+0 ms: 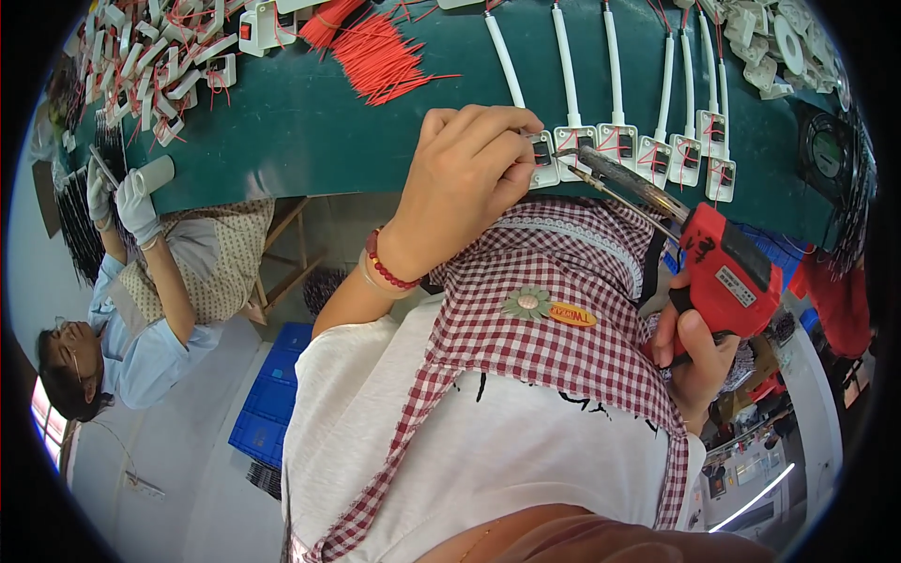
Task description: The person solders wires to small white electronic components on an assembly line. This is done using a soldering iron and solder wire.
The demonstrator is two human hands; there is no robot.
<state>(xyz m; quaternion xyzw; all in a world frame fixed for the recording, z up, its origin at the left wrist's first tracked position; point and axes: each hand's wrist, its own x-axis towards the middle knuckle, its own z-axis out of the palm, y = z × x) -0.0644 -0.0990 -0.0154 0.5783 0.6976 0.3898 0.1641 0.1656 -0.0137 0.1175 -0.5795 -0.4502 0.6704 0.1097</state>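
Note:
My right hand [699,352] grips a red soldering gun [737,267] by its handle. Its long metal barrel points left, and the tip is over the leftmost open white switch housings, at their small black switches and red wires. Curled beside the leftmost switch housing [543,171] is my left hand [469,174], its fingers pinched together at that housing's left edge; what lies between the fingertips is hidden. Several more housings, such as this white one [653,158], form a row along the near table edge, each with red wires inside. White cables [567,70] run away from them.
The green table [282,141] carries a bundle of red wires [380,61], a pile of white switch parts [155,61] at far left and white plastic pieces [779,42] at far right. A black fan-like device [826,155] stands right. A gloved co-worker [141,281] works at left.

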